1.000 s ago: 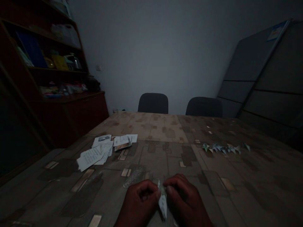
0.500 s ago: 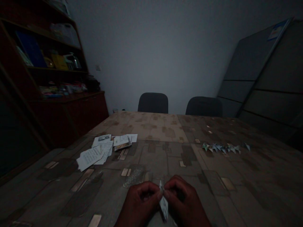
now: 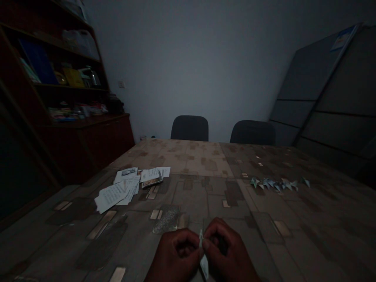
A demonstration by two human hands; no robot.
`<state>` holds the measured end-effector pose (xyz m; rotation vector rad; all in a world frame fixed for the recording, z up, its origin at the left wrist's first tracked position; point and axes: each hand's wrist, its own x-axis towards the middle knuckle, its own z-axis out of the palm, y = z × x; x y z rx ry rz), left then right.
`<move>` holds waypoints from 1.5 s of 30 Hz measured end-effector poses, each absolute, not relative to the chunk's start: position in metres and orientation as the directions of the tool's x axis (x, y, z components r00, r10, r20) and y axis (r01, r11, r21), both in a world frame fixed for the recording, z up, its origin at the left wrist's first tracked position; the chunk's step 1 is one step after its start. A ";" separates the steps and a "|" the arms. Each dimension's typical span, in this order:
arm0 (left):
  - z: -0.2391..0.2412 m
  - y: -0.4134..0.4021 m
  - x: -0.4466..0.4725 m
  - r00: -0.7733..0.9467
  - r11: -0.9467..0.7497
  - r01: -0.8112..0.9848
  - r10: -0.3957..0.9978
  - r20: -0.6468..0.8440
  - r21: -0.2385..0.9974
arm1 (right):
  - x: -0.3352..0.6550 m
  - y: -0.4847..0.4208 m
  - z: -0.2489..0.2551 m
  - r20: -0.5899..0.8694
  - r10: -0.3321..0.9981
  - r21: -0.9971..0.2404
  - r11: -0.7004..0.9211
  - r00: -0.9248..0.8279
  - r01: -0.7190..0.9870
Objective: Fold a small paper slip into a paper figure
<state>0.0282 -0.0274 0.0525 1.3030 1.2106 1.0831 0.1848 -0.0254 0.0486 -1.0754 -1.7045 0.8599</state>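
Fingers [image 3: 196, 243] of both hands closed in a pinch on a small folded paper piece [image 3: 203, 261], pale, narrow and upright, its top just showing between the fingertips and its lower end tapering below them. Left hand [image 3: 174, 256] and right hand [image 3: 227, 254] meet knuckle to knuckle above the near edge of the patterned bench [image 3: 205, 188]. Loose paper slips [image 3: 123, 188] lie far left; a row of small folded paper figures [image 3: 279, 183] lies far right. Two dark chairs [image 3: 189, 128] stand beyond.

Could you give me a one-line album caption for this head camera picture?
Left hand and right hand pinch a small folded white paper piece above a brown patterned table.
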 end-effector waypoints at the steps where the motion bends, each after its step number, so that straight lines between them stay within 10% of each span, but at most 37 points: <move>1: 0.052 -0.027 0.028 0.091 -0.002 0.125 0.996 -0.009 0.992 | 0.184 -0.026 0.048 0.334 0.922 -0.880 0.380 -0.195 0.286; 45: 0.059 -0.027 0.027 0.185 0.055 0.198 0.978 -0.092 0.979 | 0.190 -0.024 0.052 0.379 0.881 -0.859 0.448 -0.282 0.248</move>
